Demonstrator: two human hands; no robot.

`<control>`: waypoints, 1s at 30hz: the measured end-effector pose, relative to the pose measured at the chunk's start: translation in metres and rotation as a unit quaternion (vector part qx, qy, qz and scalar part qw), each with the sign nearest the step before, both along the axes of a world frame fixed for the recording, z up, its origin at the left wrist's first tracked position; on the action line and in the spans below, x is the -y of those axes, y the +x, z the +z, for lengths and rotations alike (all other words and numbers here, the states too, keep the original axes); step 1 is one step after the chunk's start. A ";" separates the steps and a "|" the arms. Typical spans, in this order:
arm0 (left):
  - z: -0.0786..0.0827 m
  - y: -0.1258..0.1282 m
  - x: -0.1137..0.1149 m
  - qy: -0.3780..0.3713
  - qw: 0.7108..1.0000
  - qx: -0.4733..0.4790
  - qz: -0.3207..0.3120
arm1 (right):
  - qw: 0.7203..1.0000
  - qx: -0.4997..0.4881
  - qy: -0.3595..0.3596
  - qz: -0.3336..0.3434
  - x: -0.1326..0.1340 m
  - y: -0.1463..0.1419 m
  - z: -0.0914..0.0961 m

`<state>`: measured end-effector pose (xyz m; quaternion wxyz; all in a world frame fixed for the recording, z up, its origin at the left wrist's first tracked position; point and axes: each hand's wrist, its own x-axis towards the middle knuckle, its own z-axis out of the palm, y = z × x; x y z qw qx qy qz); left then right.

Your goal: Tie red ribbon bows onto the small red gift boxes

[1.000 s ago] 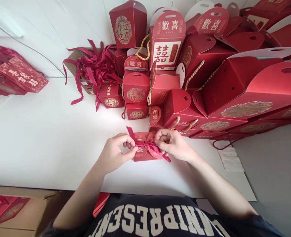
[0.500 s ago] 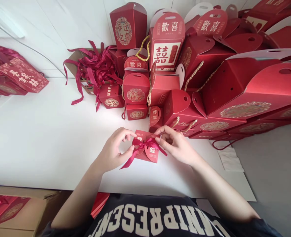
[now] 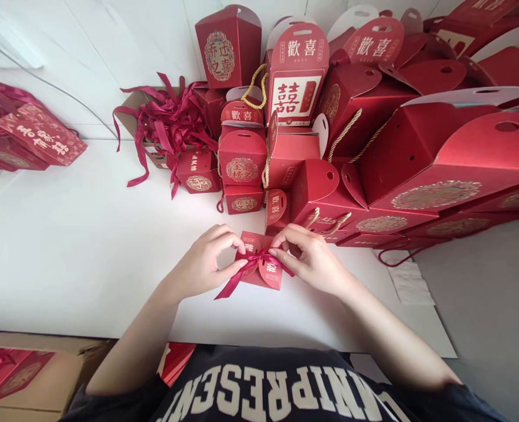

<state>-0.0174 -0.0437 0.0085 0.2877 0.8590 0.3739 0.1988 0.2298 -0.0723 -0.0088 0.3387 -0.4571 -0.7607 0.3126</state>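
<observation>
A small red gift box [image 3: 265,274] with gold characters on its rounded flaps rests on the white table [image 3: 78,252] in front of me. A dark red ribbon [image 3: 237,280] is tied over its top, one tail trailing down to the left. My left hand [image 3: 204,262] pinches the ribbon's left loop between thumb and fingers. My right hand [image 3: 309,258] pinches the ribbon's right loop at the box top. Both hands are closed on the ribbon.
A heap of loose red ribbons [image 3: 166,126] lies at the back. Several red gift boxes of different sizes [image 3: 241,158] are stacked behind and to the right [image 3: 435,158]. Red bags [image 3: 34,138] lie far left. A cardboard carton [image 3: 26,375] sits below the table edge.
The box has turned and shifted slightly away from me. The ribbon went from a loose crossing to a tied bow, and both hands now pull its loops outward.
</observation>
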 end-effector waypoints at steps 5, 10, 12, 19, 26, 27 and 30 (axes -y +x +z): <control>0.000 0.000 -0.003 -0.025 1.000 -0.007 0.004 | 0.996 -0.054 -0.068 0.014 0.000 0.000 0.004; 0.003 0.002 -0.005 -0.059 0.998 -0.018 -0.020 | 0.991 -0.075 -0.093 0.055 -0.003 -0.001 0.003; 0.004 0.002 -0.006 -0.061 0.998 -0.010 -0.028 | 0.991 -0.078 -0.096 0.058 -0.004 0.000 0.003; 0.001 0.002 -0.011 -0.056 0.998 0.015 0.025 | 0.993 -0.065 -0.085 0.042 -0.001 0.004 0.003; -0.001 0.000 0.012 -0.021 0.986 -0.033 0.164 | 0.998 0.007 -0.052 0.025 0.001 0.006 0.005; -0.003 0.000 0.017 -0.008 0.986 -0.030 0.164 | 0.998 0.015 -0.050 0.026 0.001 0.006 0.006; -0.007 0.002 0.027 0.027 0.990 0.005 0.141 | 0.999 0.012 -0.043 0.024 0.001 0.004 0.009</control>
